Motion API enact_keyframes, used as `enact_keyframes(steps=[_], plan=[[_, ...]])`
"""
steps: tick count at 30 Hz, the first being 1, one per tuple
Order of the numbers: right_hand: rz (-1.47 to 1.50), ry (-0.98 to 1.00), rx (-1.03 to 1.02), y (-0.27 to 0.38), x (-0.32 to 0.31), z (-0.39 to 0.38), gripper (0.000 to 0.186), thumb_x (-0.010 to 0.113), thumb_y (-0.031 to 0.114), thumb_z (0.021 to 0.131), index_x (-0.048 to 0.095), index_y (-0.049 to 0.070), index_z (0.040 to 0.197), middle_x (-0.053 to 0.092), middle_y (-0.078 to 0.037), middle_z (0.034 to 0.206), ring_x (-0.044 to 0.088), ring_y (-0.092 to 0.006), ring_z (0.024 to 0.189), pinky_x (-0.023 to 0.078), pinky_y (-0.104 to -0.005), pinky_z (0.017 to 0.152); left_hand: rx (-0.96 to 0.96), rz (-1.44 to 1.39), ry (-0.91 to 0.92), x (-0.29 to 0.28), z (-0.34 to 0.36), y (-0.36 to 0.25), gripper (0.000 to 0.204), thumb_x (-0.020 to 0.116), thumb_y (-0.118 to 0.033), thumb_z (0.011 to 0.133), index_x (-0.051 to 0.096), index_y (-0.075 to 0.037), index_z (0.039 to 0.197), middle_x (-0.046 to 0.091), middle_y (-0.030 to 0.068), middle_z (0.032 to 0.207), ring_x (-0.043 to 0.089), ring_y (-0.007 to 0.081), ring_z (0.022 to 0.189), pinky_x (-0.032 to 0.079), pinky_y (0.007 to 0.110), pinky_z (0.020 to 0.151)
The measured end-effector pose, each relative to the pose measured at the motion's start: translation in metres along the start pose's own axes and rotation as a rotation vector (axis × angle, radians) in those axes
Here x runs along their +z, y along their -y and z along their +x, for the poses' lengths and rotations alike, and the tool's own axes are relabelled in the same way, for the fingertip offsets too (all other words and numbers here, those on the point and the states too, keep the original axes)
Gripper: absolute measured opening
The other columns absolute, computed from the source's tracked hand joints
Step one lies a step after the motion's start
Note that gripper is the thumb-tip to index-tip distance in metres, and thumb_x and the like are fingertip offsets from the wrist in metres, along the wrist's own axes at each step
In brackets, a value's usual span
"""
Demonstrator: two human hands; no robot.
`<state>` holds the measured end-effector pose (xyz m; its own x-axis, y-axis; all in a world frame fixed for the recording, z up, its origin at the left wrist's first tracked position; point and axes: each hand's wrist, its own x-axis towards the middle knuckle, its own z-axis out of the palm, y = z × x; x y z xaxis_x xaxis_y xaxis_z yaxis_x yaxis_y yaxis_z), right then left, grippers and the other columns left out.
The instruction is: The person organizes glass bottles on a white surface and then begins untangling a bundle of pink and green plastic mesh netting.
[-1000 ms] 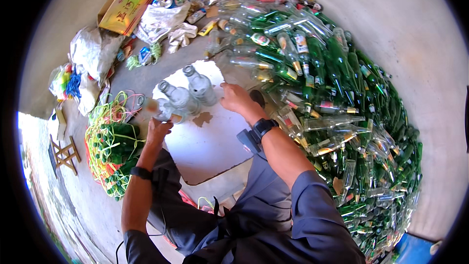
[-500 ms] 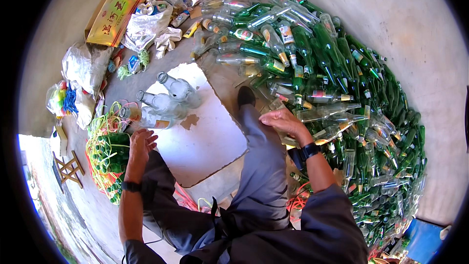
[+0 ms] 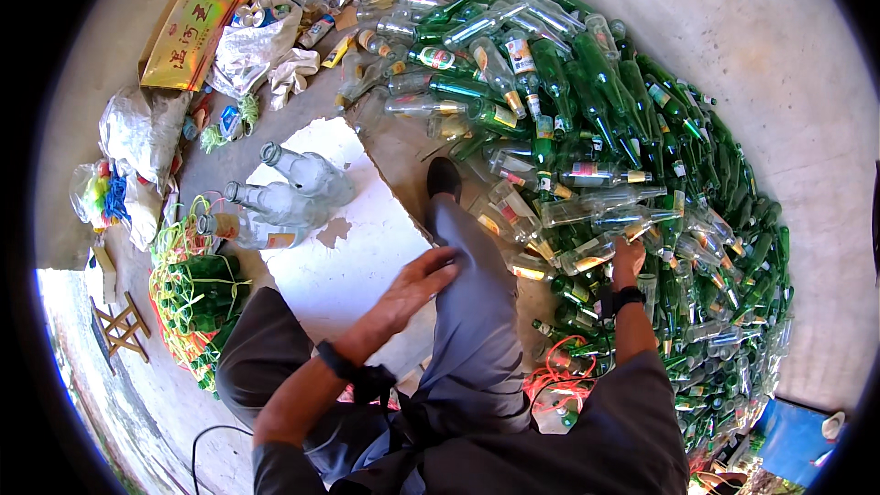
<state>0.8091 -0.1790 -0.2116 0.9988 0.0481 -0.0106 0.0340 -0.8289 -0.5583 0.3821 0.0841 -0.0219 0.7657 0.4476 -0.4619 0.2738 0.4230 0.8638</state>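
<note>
My left hand [image 3: 412, 290] is held over my right thigh, fingers stretched out and holding nothing. At the edge of the big heap, my right hand [image 3: 628, 261] is closed at one end of a clear glass bottle [image 3: 588, 256]; its fingertips are partly hidden. That bottle lies among other clear and green bottles. Before me is a white board [image 3: 367, 250] with a torn brown patch. Three clear bottles stand or lean close together at its left side, one of them a frosted-looking bottle [image 3: 316, 174].
The bottle heap [image 3: 596, 92] curves along the right wall. Left of my knee sits a bundle of green bottles [image 3: 203, 293] in yellow-green netting. Farther left are a yellow carton [image 3: 191, 32], white sacks [image 3: 145, 133] and a small wooden stool [image 3: 119, 325]. Red cord [image 3: 559, 376] lies by my right thigh.
My right hand has reached right into the heap and closed at a clear glass bottle. My left hand has swung from beside the netted bundle rightward to above my right thigh.
</note>
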Motion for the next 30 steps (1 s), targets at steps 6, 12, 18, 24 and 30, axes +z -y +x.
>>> enact_keyframes(steps=[6, 12, 18, 24, 30], plan=[[0.362, 0.129, 0.149, -0.029, 0.005, 0.041, 0.021, 0.070, 0.019, 0.081, 0.066, 0.001, 0.092, 0.060, -0.002, 0.070, 0.053, -0.0153, 0.052, 0.042, -0.0326, 0.042, -0.073, 0.033, -0.287, 0.025, 0.054, 0.033, 0.041, 0.061, -0.028, 0.092, 0.063, 0.004, 0.117, 0.063, 0.0156, 0.111, 0.061, 0.0211, 0.101, 0.049, 0.031, 0.085], [0.483, 0.209, 0.363, 0.005, -0.006, 0.029, 0.014, 0.072, 0.018, 0.083, 0.064, 0.006, 0.082, 0.054, 0.001, 0.063, 0.047, -0.0101, 0.049, 0.033, -0.0294, 0.043, -0.081, 0.176, -0.414, 0.024, 0.057, 0.042, 0.022, 0.062, -0.017, 0.090, 0.068, 0.004, 0.095, 0.065, 0.0099, 0.087, 0.060, 0.0161, 0.079, 0.049, 0.030, 0.072], [0.435, 0.191, 0.081, -0.046, 0.015, 0.055, 0.018, 0.070, 0.022, 0.087, 0.064, 0.007, 0.080, 0.054, 0.004, 0.065, 0.045, -0.0084, 0.054, 0.034, -0.0294, 0.048, -0.020, 0.183, -0.411, 0.027, 0.040, 0.064, 0.017, 0.060, -0.013, 0.091, 0.067, 0.001, 0.093, 0.062, 0.0028, 0.073, 0.053, 0.0099, 0.068, 0.044, 0.028, 0.062], [0.384, 0.279, 0.058, -0.063, 0.008, 0.051, 0.023, 0.067, 0.023, 0.087, 0.066, 0.001, 0.090, 0.060, -0.002, 0.072, 0.050, -0.0124, 0.065, 0.042, -0.0329, 0.058, 0.004, -0.043, -0.167, 0.004, 0.011, 0.036, 0.014, 0.060, -0.013, 0.091, 0.066, -0.001, 0.093, 0.059, -0.0009, 0.079, 0.051, 0.0090, 0.076, 0.043, 0.026, 0.067], [0.166, 0.245, 0.013, -0.062, -0.008, 0.030, 0.032, 0.065, 0.025, 0.087, 0.061, -0.006, 0.078, 0.058, -0.005, 0.067, 0.044, -0.0149, 0.062, 0.039, -0.0393, 0.057, 0.009, -0.157, -0.335, 0.009, 0.035, 0.056, 0.012, 0.058, -0.012, 0.092, 0.063, -0.002, 0.090, 0.057, -0.0023, 0.078, 0.050, 0.0077, 0.074, 0.041, 0.024, 0.065]])
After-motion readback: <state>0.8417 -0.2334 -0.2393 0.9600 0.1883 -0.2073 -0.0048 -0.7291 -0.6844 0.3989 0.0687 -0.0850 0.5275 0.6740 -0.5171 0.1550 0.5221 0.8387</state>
